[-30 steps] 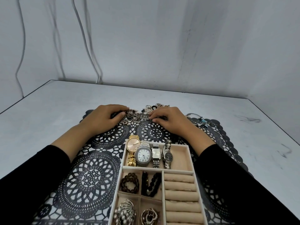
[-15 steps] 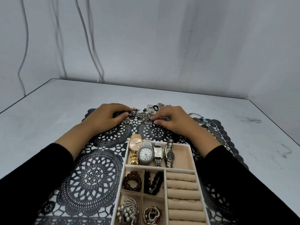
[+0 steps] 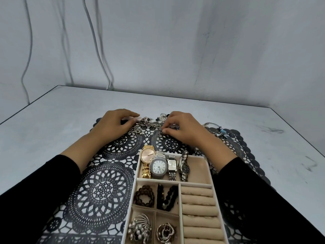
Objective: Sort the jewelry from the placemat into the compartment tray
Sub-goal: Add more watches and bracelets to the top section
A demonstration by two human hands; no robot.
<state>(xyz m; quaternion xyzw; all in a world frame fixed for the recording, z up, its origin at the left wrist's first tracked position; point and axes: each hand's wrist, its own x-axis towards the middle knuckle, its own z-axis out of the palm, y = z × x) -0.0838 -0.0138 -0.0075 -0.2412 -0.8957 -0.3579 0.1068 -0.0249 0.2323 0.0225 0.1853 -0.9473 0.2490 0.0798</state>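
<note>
Done: watches, bead bracelets, brooches in tray | Pending: tangled pile, bangle on placemat | right grip pinches chain; left grip unclear.

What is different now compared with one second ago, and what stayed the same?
Little changed. The right hand has curled its fingers more and seems to pinch a piece in the jewelry pile; the left hand still rests on the pile. The compartment tray and its watches stayed put.

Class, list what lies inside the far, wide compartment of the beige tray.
Four watches: gold round watch, large silver white-dialled watch, small silver rectangular watch, dark-dialled steel watch. Beige lining shows at right, hidden beneath them.
</note>
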